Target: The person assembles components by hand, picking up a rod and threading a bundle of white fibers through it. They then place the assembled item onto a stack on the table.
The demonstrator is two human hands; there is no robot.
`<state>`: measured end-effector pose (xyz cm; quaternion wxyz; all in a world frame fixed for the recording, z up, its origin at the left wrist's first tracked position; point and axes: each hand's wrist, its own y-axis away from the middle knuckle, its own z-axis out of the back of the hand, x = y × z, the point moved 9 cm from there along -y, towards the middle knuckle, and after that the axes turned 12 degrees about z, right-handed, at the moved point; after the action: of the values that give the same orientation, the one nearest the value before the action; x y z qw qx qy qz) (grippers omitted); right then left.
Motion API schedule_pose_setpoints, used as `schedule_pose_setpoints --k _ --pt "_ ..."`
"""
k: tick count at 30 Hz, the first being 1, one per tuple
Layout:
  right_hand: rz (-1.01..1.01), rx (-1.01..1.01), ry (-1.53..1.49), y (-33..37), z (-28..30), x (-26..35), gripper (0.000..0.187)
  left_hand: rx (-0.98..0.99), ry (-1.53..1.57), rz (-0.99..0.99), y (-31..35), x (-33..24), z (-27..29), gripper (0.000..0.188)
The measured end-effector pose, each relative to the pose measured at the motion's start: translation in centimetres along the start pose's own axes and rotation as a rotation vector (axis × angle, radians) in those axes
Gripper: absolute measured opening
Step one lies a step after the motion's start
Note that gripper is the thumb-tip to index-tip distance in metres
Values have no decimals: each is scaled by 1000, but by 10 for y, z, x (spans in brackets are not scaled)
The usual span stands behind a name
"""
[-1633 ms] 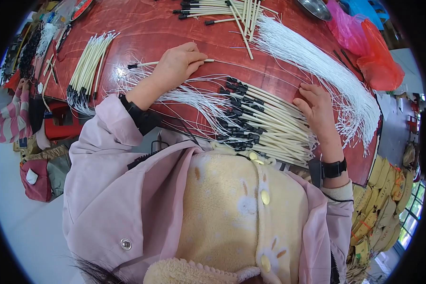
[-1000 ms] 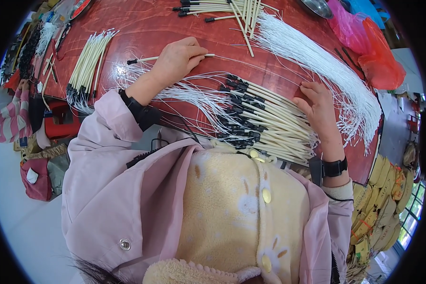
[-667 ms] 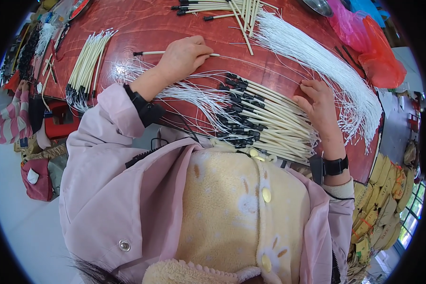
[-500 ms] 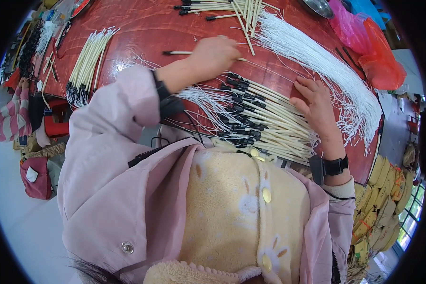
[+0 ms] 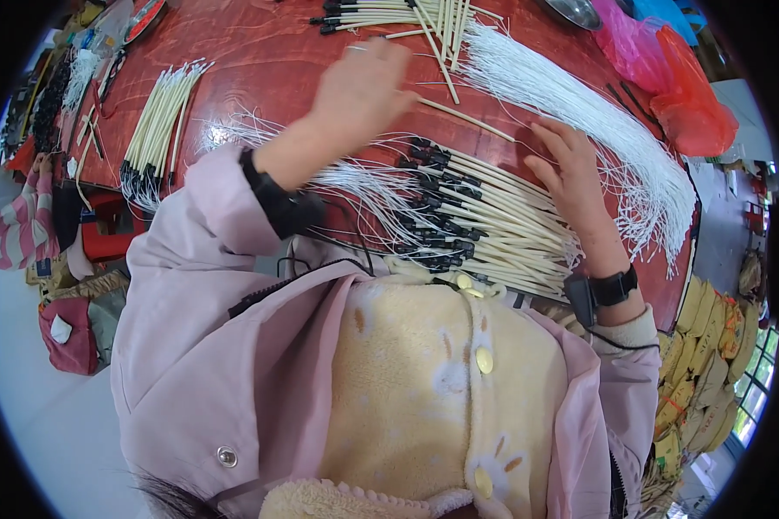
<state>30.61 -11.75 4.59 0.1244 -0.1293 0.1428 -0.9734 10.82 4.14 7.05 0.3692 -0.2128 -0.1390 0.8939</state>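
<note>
Hands (image 5: 363, 91) over cream sticks (image 5: 493, 212)

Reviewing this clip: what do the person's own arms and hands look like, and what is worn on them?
Both hands are bare, without gloves. The left hand comes out of a pale pink jacket sleeve with a black cuff or band at the wrist. The right hand wears a black wristband with a small black box, and a thin black cable runs from it; its sleeve is pink with a cream cuff.

glossy red tabletop (image 5: 260, 69), matt cream sticks (image 5: 502, 216)
</note>
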Motion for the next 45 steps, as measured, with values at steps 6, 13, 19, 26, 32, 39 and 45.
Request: schedule_pose_setpoints --k 6,13,19,26,32,39,45 --pt "151 7 77 -51 -17 33 29 122 -41 79 -6 59 -27 23" --pt "128 -34 238 -52 -24 18 7 175 170 94 0 46 -32 17" --pt "75 -51 130 -17 3 7 7 -158 307 183 -1 65 58 18" --pt "25 -69 -23 16 88 11 9 -471 -40 455 57 248 148 24" --pt "-37 120 -180 39 82 54 15 -171 -106 754 123 295 134 32" --pt "-63 72 -131 50 65 43 23 37 19 293 51 136 90 42" --pt "-95 -26 -7 12 18 5 31 246 306 -383 -10 -51 -34 31"
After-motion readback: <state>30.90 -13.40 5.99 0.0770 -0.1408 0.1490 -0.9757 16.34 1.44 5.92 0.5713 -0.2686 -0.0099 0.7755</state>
